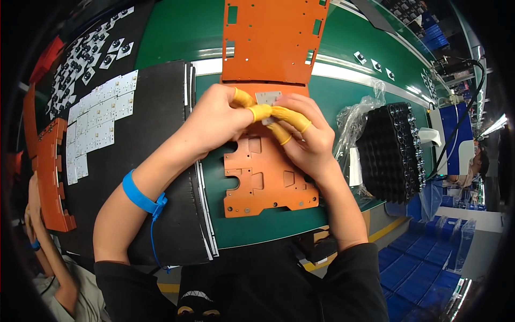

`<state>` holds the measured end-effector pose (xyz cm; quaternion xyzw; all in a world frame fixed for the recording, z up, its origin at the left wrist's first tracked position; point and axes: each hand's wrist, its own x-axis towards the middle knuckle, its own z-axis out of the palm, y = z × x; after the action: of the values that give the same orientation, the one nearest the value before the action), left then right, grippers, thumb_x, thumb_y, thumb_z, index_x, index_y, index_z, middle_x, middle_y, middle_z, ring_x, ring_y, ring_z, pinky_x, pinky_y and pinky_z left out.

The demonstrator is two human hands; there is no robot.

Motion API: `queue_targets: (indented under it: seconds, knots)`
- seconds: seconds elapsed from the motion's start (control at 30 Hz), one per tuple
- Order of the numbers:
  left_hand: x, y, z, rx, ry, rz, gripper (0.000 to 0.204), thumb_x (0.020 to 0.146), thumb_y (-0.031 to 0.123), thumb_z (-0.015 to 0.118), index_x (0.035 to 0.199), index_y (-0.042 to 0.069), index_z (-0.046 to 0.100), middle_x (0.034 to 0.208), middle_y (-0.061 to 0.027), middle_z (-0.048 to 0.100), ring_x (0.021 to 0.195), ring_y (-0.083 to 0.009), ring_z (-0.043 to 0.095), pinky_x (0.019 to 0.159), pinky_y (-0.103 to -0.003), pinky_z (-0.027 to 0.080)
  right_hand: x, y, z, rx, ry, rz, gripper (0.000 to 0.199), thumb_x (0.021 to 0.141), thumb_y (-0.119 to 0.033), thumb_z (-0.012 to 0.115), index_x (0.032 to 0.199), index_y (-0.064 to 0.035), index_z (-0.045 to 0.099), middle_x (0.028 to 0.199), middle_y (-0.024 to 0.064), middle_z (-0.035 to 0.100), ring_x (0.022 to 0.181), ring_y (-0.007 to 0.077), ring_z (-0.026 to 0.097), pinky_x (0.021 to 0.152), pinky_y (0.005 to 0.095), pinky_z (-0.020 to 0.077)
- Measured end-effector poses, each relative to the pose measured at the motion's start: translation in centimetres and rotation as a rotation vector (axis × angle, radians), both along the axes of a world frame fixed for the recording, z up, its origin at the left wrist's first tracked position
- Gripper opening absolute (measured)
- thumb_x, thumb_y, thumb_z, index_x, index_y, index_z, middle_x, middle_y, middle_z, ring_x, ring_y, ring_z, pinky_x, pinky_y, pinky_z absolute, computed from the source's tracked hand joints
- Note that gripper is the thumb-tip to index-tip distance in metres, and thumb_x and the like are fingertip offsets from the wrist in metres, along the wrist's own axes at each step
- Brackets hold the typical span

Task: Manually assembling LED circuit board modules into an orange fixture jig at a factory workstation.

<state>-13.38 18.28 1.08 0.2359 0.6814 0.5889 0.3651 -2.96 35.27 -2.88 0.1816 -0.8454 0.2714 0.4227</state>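
Note:
My left hand (217, 121) and my right hand (300, 134) meet over the far end of an orange cut-out plate (268, 185) lying on the green belt (252, 228). Yellow finger cots cover several fingertips. Together the fingertips pinch a small white square board (268, 97) against the plate's top end. A blue wrist strap (140, 196) with a cord circles my left wrist. A second orange plate (273, 37) lies farther along the belt, just beyond the hands.
A black mat (155, 107) at left carries rows of small white boards (99, 121). Stacked black trays (391, 150) in clear plastic stand at right. Orange plates (51, 174) are stacked at far left beside another person's arm (48, 252). Blue bins sit lower right.

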Motion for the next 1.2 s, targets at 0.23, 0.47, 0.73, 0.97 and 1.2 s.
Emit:
queue_targets:
  seconds: [0.23, 0.47, 0.73, 0.97, 1.2]
  knots:
    - [-3.5, -1.6, 0.4, -0.179, 0.295, 0.067, 0.026, 0.082, 0.019, 0.068, 0.075, -0.006, 0.067, 0.062, -0.0051, 0.060, 0.052, -0.0070, 0.050, 0.047, -0.025, 0.038, 0.2, 0.9, 0.1, -0.107, -0.255, -0.341, 0.041, 0.080, -0.009, 0.074, 0.117, 0.0002, 0.058, 0.108, 0.0176, 0.061, 0.096, 0.0349, 0.059, 0.085, 0.0415, 0.0501]
    - [-4.4, -2.2, 1.3, -0.477, 0.326, -0.006, 0.021, 0.082, 0.012, 0.063, 0.069, -0.005, 0.062, 0.056, -0.0047, 0.056, 0.040, -0.0073, 0.047, 0.036, -0.023, 0.032, -0.5, 2.5, -0.3, -0.177, -0.784, -0.668, 0.071, 0.090, -0.044, 0.064, 0.131, 0.0096, 0.043, 0.110, 0.0271, 0.063, 0.097, 0.0410, 0.064, 0.080, 0.0457, 0.0516]
    - [-4.1, -2.2, 0.6, -0.499, 0.209, -0.061, 0.024, 0.086, 0.009, 0.062, 0.069, -0.008, 0.060, 0.053, -0.0074, 0.055, 0.036, -0.0082, 0.045, 0.031, -0.024, 0.030, -0.7, 2.8, -0.3, -0.298, -0.833, -0.544, 0.072, 0.090, -0.043, 0.065, 0.134, 0.0093, 0.040, 0.099, 0.0271, 0.067, 0.094, 0.0409, 0.066, 0.080, 0.0445, 0.0522]
    - [-2.9, -1.2, 0.6, -0.542, 0.265, -0.095, 0.024, 0.085, 0.008, 0.057, 0.068, -0.008, 0.059, 0.054, -0.0096, 0.057, 0.039, -0.0122, 0.052, 0.035, -0.027, 0.038, -0.7, 2.9, -0.4, -0.271, -0.843, -0.557, 0.071, 0.090, -0.041, 0.064, 0.134, 0.0094, 0.041, 0.101, 0.0277, 0.067, 0.096, 0.0408, 0.066, 0.081, 0.0447, 0.0520]
    - [-2.7, -1.2, 0.9, -0.587, 0.263, -0.107, 0.022, 0.088, 0.007, 0.055, 0.072, -0.009, 0.059, 0.055, -0.0100, 0.058, 0.038, -0.0115, 0.053, 0.032, -0.026, 0.036, -0.5, 2.8, -0.1, -0.285, -0.863, -0.530, 0.071, 0.090, -0.040, 0.065, 0.134, 0.0101, 0.041, 0.104, 0.0284, 0.066, 0.097, 0.0407, 0.065, 0.082, 0.0445, 0.0519]
